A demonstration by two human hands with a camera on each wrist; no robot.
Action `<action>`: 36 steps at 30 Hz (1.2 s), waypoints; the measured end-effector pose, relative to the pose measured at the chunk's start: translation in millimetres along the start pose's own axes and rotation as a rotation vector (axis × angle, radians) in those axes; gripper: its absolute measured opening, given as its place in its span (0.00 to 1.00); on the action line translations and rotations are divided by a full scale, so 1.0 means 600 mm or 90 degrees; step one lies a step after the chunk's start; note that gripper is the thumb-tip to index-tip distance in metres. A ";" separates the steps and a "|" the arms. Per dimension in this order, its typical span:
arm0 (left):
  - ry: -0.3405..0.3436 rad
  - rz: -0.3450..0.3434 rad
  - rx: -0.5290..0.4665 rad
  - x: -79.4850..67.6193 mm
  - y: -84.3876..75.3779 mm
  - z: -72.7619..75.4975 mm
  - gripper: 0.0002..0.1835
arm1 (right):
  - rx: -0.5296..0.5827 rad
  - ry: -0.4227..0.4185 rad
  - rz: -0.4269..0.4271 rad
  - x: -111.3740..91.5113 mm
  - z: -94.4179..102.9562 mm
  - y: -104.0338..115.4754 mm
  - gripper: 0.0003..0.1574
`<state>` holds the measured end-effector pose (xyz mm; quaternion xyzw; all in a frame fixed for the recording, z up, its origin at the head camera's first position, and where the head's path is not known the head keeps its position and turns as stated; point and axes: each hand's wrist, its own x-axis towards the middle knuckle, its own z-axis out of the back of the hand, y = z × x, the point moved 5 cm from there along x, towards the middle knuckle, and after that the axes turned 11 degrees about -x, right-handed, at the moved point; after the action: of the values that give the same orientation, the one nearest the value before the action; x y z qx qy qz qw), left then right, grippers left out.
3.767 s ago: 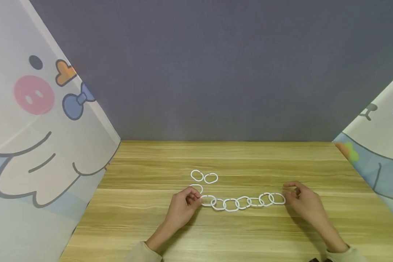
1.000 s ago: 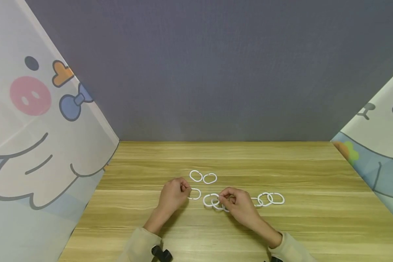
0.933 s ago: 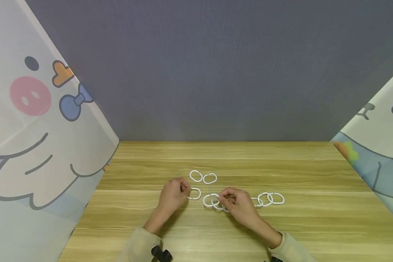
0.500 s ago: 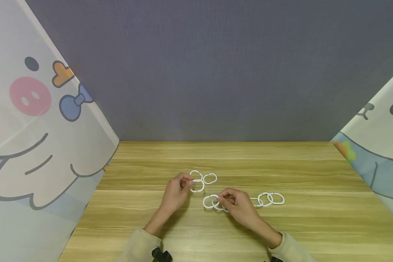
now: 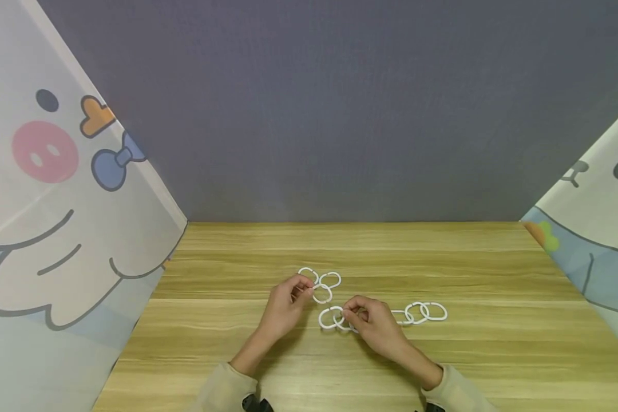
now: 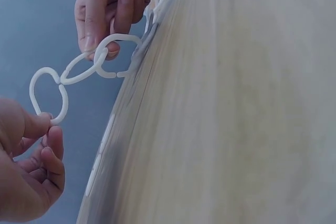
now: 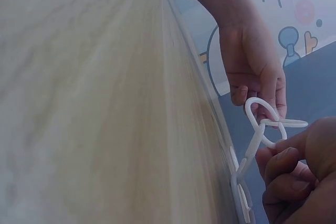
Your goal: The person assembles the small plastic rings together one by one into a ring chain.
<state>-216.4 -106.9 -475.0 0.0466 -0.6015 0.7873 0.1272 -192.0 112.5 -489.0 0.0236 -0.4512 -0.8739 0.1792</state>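
Note:
Between its thumb and fingertips my left hand [image 5: 283, 306] pinches a white oval plastic link [image 5: 323, 294], raised off the table. In the left wrist view this link [image 6: 33, 90] has a small gap in its side and appears beside the chain's end link [image 6: 73, 75]; whether they touch I cannot tell. My right hand [image 5: 376, 323] pinches that end link [image 5: 327, 318] near where it joins the second one, lifting it. The rest of the white chain [image 5: 436, 312] runs rightward along the table, its middle hidden under my right hand.
Two loose white links lie beyond my left hand: a left link [image 5: 306, 269], partly covered, and a right link [image 5: 332, 280]. The wooden table [image 5: 443, 257] ends at a grey panel [image 5: 340, 143]. Cartoon-printed cloth [image 5: 82, 240] hangs at both sides.
My left hand has let go of the chain's left end, taken the nearby loose link and carried it up and rightward. My right hand has come from the chain's right end to its left part.

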 end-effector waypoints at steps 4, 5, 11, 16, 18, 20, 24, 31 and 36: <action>0.014 -0.013 0.003 -0.003 -0.004 -0.005 0.04 | 0.002 0.003 0.001 0.000 0.000 -0.001 0.02; 0.019 -0.017 0.003 -0.003 -0.004 -0.006 0.04 | 0.003 0.003 0.001 0.000 0.000 -0.001 0.03; 0.044 -0.044 0.008 -0.006 -0.007 -0.010 0.04 | 0.000 0.005 -0.006 0.002 -0.001 -0.004 0.03; 0.062 -0.078 0.031 -0.008 -0.012 -0.013 0.04 | 0.010 0.003 -0.016 0.002 0.000 -0.005 0.03; 0.073 -0.077 0.037 -0.008 -0.014 -0.014 0.04 | 0.018 -0.002 -0.020 0.002 0.000 -0.006 0.03; 0.082 -0.070 0.042 -0.008 -0.015 -0.015 0.04 | 0.029 -0.009 -0.023 0.002 0.001 -0.006 0.03; 0.079 -0.035 0.039 -0.007 -0.012 -0.013 0.04 | 0.049 -0.022 -0.033 0.002 0.002 -0.009 0.03; 0.063 -0.022 0.058 -0.004 -0.014 -0.005 0.04 | 0.056 -0.041 -0.053 0.003 0.005 -0.013 0.02; 0.058 -0.018 0.051 -0.002 -0.015 0.000 0.05 | 0.053 -0.034 -0.049 0.004 0.005 -0.016 0.02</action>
<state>-212.9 -104.9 -467.0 0.0245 -0.5622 0.8103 0.1636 -197.4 119.3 -494.4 0.0247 -0.4904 -0.8611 0.1321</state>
